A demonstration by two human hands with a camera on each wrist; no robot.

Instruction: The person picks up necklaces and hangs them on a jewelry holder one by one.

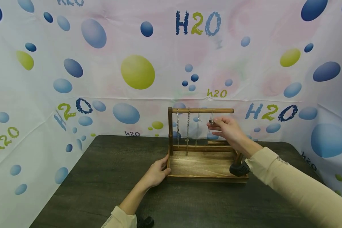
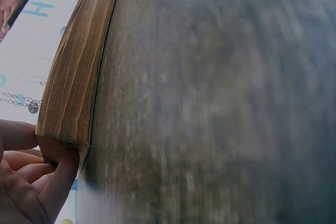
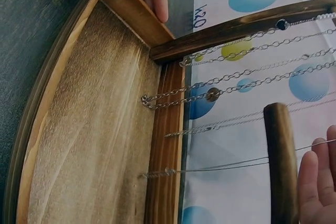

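Note:
A wooden jewelry stand [image 1: 205, 179] has a shallow tray and a raised bar [image 1: 202, 110]. Several silvery necklaces [image 1: 187, 129] hang from that bar, their lower ends reaching toward the tray. My left hand [image 1: 156, 172] grips the tray's left end, thumb near the front corner and fingers along the side; the left wrist view shows its fingers [image 2: 60, 182] against the end wall. Up by the right part of the bar, my right hand [image 1: 226, 128] pinches a small silvery piece at the rightmost necklace [image 3: 226, 167]. Its exact shape is too small to tell.
The stand is on a dark wooden table [image 1: 108, 167]. A short wooden post [image 3: 281, 161] rises at the tray's right side, close to my right hand. Behind the table hangs a white curtain [image 1: 165, 47] with blue and green spots.

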